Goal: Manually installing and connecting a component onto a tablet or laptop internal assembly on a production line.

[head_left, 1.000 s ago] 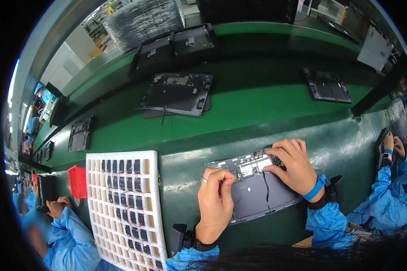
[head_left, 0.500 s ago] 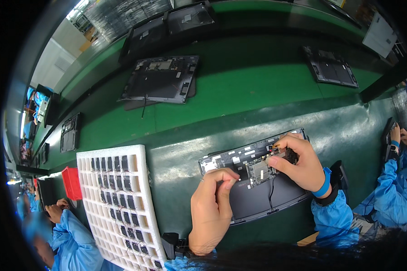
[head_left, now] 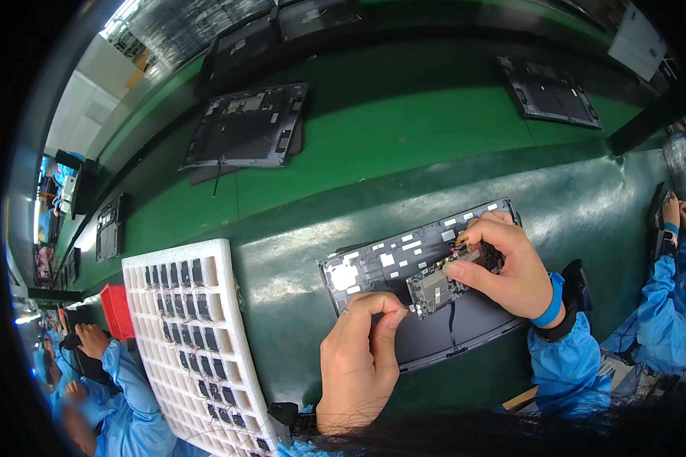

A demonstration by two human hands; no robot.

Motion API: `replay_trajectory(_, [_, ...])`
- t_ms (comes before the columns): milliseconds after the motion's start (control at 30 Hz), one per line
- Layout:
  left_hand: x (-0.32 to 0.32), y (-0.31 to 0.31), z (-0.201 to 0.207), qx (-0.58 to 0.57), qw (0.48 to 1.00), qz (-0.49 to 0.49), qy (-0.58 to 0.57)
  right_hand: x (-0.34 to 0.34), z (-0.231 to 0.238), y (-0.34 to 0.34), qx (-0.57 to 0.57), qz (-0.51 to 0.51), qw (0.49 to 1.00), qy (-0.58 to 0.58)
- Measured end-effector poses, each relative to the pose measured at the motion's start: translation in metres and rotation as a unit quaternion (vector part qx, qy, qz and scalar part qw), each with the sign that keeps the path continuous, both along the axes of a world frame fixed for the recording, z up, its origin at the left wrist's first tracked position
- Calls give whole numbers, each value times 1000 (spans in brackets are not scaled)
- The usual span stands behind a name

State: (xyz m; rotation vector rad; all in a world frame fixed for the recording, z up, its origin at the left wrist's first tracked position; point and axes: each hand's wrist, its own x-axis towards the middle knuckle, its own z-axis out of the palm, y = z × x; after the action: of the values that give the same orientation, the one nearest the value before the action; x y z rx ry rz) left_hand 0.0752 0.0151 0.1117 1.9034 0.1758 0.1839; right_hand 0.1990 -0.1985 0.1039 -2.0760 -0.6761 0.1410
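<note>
A green-grey circuit board (head_left: 434, 292) is gripped by my right hand (head_left: 507, 266), thumb on its face and fingers curled behind its right end. Beneath it lies a dark laptop-like housing (head_left: 465, 335) with white patches along its far half. A black cable (head_left: 453, 324) runs from under the board toward the housing's near edge. My left hand (head_left: 362, 354) is closed, thumb and forefinger pinched together by the board's left corner. Whatever sits between those fingertips is too small to make out.
To the left stands a white foam tray (head_left: 232, 305) with several small black wired parts, beside a red bin (head_left: 117, 311). Across the green belt lie open device housings (head_left: 244, 126), (head_left: 549, 91). Co-workers in blue sleeves (head_left: 133, 396) flank me on both sides.
My left fingertips have come right up to the board's left corner. The board sits slightly lower and further left in view. Housings on the belt have shifted left.
</note>
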Motion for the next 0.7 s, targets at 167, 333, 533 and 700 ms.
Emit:
replay_trajectory(167, [1,-2,1,-3,1000,-1,4,0,2,-3,-3,-4,1000,-2])
replay_trajectory(333, [2,-5,2,13,1000,5,4,0,0,-4,3,-9,1000,-11])
replay_trajectory(533, [1,-6,2,16,1000,11,1,-1,5,-4,-11,-3,1000,4])
replay_trajectory(700, [2,-7,5,30,999,12,4,-1,5,-5,-22,-4,1000,-5])
